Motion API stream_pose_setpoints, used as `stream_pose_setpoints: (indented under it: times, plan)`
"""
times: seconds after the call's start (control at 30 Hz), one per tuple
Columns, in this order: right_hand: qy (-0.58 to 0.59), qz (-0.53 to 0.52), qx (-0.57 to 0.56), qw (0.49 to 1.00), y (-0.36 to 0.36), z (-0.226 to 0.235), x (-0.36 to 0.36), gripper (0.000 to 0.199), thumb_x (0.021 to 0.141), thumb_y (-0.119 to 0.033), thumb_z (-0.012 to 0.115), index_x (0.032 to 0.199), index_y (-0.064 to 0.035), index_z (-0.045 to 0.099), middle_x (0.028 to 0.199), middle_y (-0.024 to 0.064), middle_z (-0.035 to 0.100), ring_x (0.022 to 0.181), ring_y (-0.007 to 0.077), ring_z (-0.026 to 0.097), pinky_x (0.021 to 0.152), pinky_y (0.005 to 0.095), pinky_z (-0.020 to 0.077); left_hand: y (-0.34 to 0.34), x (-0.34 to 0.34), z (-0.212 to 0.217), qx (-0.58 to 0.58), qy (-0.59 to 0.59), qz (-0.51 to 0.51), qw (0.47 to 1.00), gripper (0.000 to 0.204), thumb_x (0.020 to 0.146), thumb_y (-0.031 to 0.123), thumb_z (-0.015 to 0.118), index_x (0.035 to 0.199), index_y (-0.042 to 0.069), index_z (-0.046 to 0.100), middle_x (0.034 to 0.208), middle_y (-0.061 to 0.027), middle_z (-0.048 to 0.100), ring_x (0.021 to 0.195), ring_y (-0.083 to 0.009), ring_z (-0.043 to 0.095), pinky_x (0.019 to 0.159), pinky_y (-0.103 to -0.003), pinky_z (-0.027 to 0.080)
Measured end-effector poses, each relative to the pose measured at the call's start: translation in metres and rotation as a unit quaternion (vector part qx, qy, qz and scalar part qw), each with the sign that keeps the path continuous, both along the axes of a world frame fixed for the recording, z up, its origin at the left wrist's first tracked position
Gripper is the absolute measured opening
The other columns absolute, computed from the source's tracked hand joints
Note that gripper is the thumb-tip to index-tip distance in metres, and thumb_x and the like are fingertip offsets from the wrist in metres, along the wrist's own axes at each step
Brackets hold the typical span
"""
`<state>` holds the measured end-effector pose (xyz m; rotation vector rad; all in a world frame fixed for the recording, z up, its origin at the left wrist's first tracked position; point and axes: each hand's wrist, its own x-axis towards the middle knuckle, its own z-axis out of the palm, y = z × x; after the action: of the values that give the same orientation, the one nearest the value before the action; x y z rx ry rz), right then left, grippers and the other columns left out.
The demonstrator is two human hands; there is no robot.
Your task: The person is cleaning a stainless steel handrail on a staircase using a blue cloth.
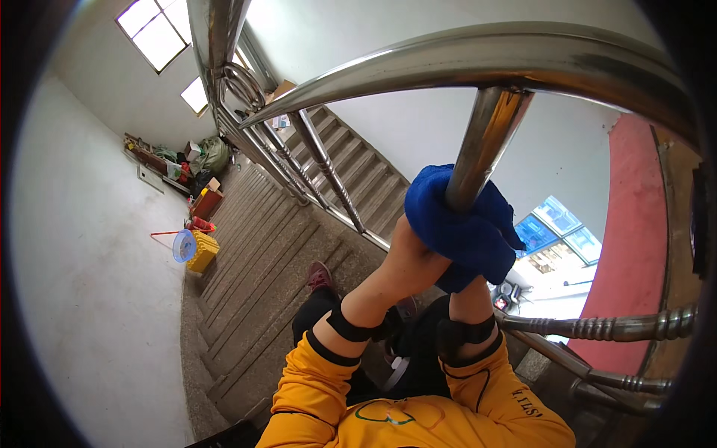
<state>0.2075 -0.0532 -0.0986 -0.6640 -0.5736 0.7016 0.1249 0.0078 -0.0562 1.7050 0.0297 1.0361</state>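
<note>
A blue cloth [467,224] is bunched around an upright metal post [485,142] of the stair railing, just below the curved handrail [478,56]. My left hand [420,250] presses into the cloth from the left, closed on it, with its fingers mostly covered by the fabric. From below, my right hand [470,287] reaches into the same cloth and grips it; the folds hide nearly all of that hand. Both forearms, in yellow sleeves with black bands, come close together at the post.
Stone steps [254,261] descend to the left, where a yellow crate [202,251], a blue round basin [184,246] and piled belongings [198,160] line the wall. More railing posts [325,160] run beyond. A twisted metal bar [597,327] crosses at right beside a red wall band [627,246].
</note>
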Motion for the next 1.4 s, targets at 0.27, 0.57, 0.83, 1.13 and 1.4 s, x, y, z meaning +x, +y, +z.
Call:
stream_pose_setpoints:
  times: [0.27, 0.57, 0.83, 1.13, 1.4]
  plan:
    - [0.146, 0.08, 0.053, 0.985, 0.0, 0.006, -0.005, 0.039, 0.096, -0.038, 0.041, 0.103, -0.0015, 0.053, 0.085, 0.0065, 0.06, 0.083, 0.0129, 0.058, 0.083, 0.0245, 0.0466, -0.009, -0.014, -0.005, -0.112, 0.054, 0.034, 0.992, 0.051, 0.077, 0.005, 0.068, 0.122, 0.002, 0.044, 0.115, -0.0134, 0.057, 0.108, -0.0216, 0.055, 0.092, -0.036, 0.045]
    - [0.092, 0.103, 0.144, 0.98, 0.006, -0.015, 0.003, 0.033, 0.094, -0.024, 0.048, 0.116, 0.0014, 0.053, 0.109, 0.0111, 0.061, 0.092, 0.018, 0.06, 0.085, 0.029, 0.047, -0.006, 0.0, 0.012, 0.044, 0.015, 0.021, 0.999, 0.047, 0.079, 0.004, 0.057, 0.123, 0.001, 0.043, 0.113, -0.0159, 0.056, 0.106, -0.0297, 0.055, 0.092, -0.039, 0.042]
    - [-0.146, -0.135, -0.048, 0.979, 0.005, -0.015, 0.004, 0.023, 0.092, -0.018, 0.053, 0.108, -0.0017, 0.058, 0.092, 0.0026, 0.058, 0.087, 0.0149, 0.053, 0.082, 0.0289, 0.0414, -0.018, -0.008, -0.026, -0.268, 0.03, -0.039, 0.962, 0.05, 0.078, 0.004, 0.058, 0.125, 0.002, 0.041, 0.125, -0.0168, 0.046, 0.118, -0.03, 0.046, 0.099, -0.041, 0.035]
    - [-0.022, -0.159, -0.171, 0.972, 0.008, 0.011, -0.01, 0.028, 0.09, -0.021, 0.053, 0.106, 0.0012, 0.057, 0.096, 0.0083, 0.059, 0.088, 0.0165, 0.055, 0.08, 0.0308, 0.0436, -0.004, -0.041, -0.007, -0.296, 0.158, 0.12, 0.935, 0.033, 0.08, 0.005, 0.063, 0.111, 0.0, 0.054, 0.12, -0.0123, 0.051, 0.11, -0.0178, 0.051, 0.089, -0.028, 0.042]
    - [-0.367, -0.298, -0.119, 0.873, -0.017, 0.022, -0.017, 0.055, 0.092, -0.039, 0.04, 0.128, 0.0025, 0.035, 0.123, 0.0142, 0.048, 0.113, 0.0232, 0.048, 0.095, 0.0336, 0.0366, -0.024, -0.019, 0.033, -0.213, -0.111, 0.014, 0.971, 0.057, 0.085, 0.009, 0.059, 0.135, -0.001, 0.033, 0.126, -0.0126, 0.049, 0.111, -0.0185, 0.052, 0.096, -0.031, 0.041]
